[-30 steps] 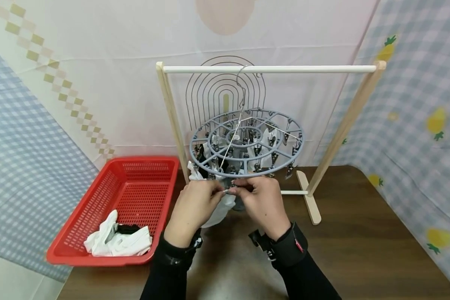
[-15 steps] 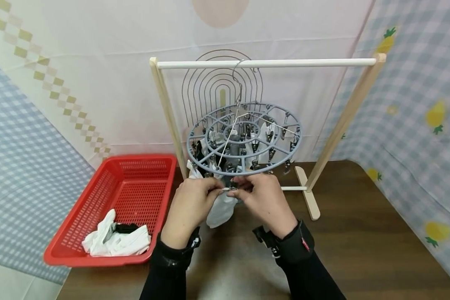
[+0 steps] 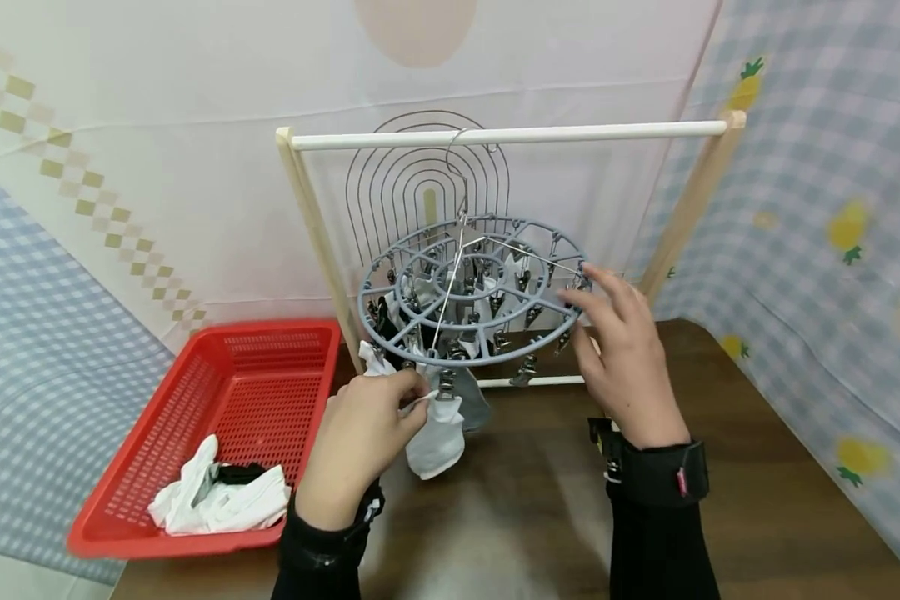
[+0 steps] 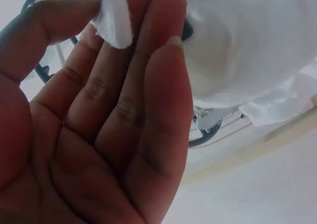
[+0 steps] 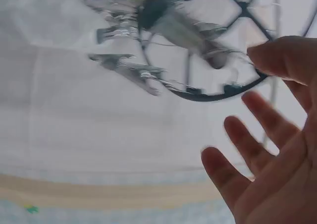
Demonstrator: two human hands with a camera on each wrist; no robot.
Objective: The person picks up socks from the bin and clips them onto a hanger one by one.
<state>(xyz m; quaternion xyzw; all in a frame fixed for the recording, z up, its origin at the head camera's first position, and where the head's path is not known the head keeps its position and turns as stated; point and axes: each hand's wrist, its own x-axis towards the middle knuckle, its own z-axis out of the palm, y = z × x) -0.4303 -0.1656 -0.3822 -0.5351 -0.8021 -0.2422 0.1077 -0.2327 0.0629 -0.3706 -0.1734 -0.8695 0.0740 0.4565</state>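
Your left hand [image 3: 363, 437] pinched the white sock [image 3: 437, 446], probably best kept flat; your right hand [image 3: 626, 358] stood wide at the round hanger [image 3: 484, 343].

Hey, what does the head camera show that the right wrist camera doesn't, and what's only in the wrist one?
Only the head view shows the red basket with white and black cloth in it, the brown table, the black strap on the right wrist, and the left hand with its grip on white cloth.

Only the right wrist view shows the palm side of the right hand.

Both show that hand near the rim of the round hanger, metal clips, and part of the wooden stand.
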